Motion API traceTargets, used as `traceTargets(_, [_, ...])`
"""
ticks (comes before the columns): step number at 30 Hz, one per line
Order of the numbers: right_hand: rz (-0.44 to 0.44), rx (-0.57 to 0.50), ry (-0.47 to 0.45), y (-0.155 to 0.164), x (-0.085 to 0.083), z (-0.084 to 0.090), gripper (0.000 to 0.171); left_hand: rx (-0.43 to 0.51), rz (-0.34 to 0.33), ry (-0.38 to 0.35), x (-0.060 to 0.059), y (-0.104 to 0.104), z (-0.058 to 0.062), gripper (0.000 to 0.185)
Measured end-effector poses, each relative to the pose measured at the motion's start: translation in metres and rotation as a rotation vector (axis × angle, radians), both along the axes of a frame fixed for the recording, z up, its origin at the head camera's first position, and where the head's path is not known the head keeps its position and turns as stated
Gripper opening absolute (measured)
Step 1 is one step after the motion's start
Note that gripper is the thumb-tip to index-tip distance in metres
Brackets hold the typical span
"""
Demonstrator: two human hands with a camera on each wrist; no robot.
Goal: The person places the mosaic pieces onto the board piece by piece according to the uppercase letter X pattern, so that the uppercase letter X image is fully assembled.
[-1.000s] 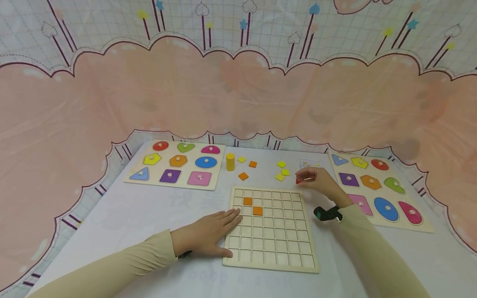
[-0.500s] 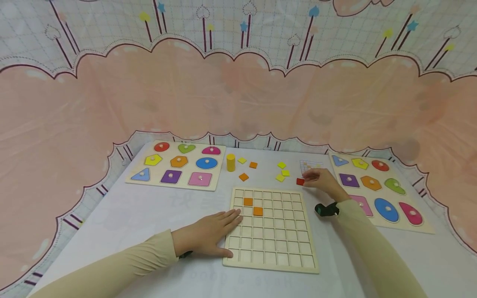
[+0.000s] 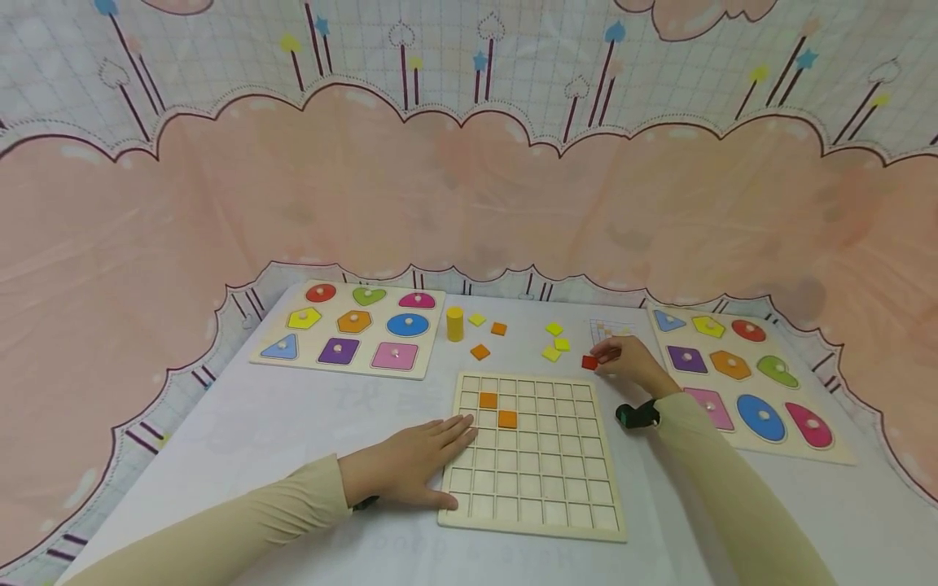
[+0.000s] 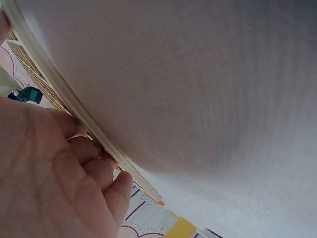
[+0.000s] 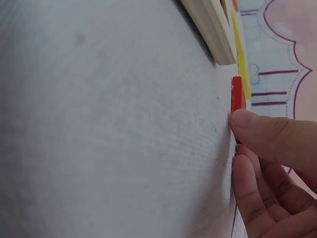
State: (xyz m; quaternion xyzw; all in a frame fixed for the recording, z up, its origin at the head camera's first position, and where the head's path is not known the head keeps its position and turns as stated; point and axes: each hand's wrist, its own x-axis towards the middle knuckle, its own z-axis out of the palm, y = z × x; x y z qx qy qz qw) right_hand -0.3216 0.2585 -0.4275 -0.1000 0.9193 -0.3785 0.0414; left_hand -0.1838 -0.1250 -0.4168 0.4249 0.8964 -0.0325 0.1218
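Note:
In the head view a pale wooden grid board (image 3: 540, 456) lies in the middle of the table, with two orange square tiles set in its upper-left cells; one is this orange tile (image 3: 507, 420). My left hand (image 3: 410, 464) rests flat on the board's left edge, fingers extended. Beyond the board's upper-right corner, my right hand (image 3: 628, 360) pinches the right end of a red square tile (image 3: 589, 363) at the tabletop. The right wrist view shows the thumb (image 5: 262, 131) on the red tile (image 5: 237, 91), with part of the tile hidden behind it.
Loose yellow tiles (image 3: 561, 345) and orange tiles (image 3: 479, 352) lie behind the board, near a yellow cylinder (image 3: 455, 324). Knobbed shape puzzles stand left (image 3: 293, 358) and right (image 3: 795, 452). A printed grid card (image 3: 601, 330) lies behind my right hand.
My right hand has lowered the red tile and shifted its fingers to the tile's right end, exposing more of it. My left hand stays on the board. The head view has tilted slightly up.

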Motion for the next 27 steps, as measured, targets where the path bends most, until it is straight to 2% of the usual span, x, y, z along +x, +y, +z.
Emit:
traceTargets(7, [0.035,0.005,0.011,-0.0009,0.0000,0.0020,0.030,-0.004,-0.004,0.001,-0.0002,0.0002,-0.0004,0.092])
traceTargets(14, [0.017,0.051,-0.047,-0.0009,-0.0004,0.0034,0.032,-0.011,-0.002,0.006,-0.0008,-0.0003,-0.0019,0.092])
traceTargets(20, [0.050,0.089,-0.029,-0.0023,0.0007,0.0039,0.029,-0.006,0.006,0.002,-0.0005,-0.0012,-0.0017,0.092])
traceTargets(27, [0.067,0.109,0.004,0.0031,0.0083,0.0051,0.026,0.005,-0.016,0.016,0.0000,-0.0014,0.0005,0.092])
